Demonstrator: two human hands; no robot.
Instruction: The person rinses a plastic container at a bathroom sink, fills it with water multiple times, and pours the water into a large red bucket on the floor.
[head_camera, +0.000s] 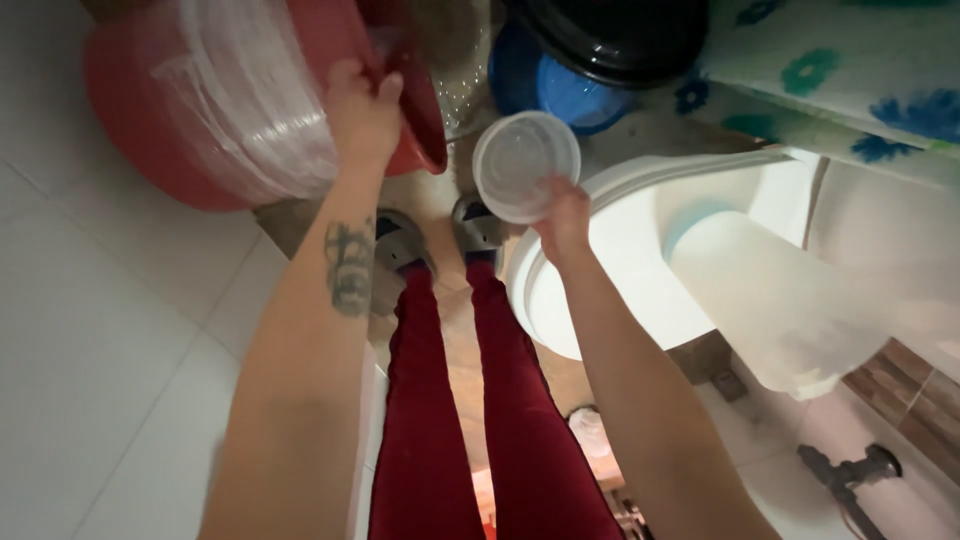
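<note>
My left hand (362, 112) grips the rim of a large red plastic tub (140, 120) that is lined or covered with clear plastic sheeting (255, 95). My right hand (562, 218) holds a small round clear plastic container (525, 165) by its lower edge, tilted toward me, just right of the tub. Below, my legs in dark red trousers (480, 400) and grey slippers (400, 245) stand on a brownish floor strip.
A white toilet (640, 260) sits right of my legs. A blue bucket (565, 90) with a black lid (620, 35) stands at the top. A floral cloth (850, 80) lies at upper right. White tiled wall (90, 350) fills the left; a dark tap (850, 470) is at lower right.
</note>
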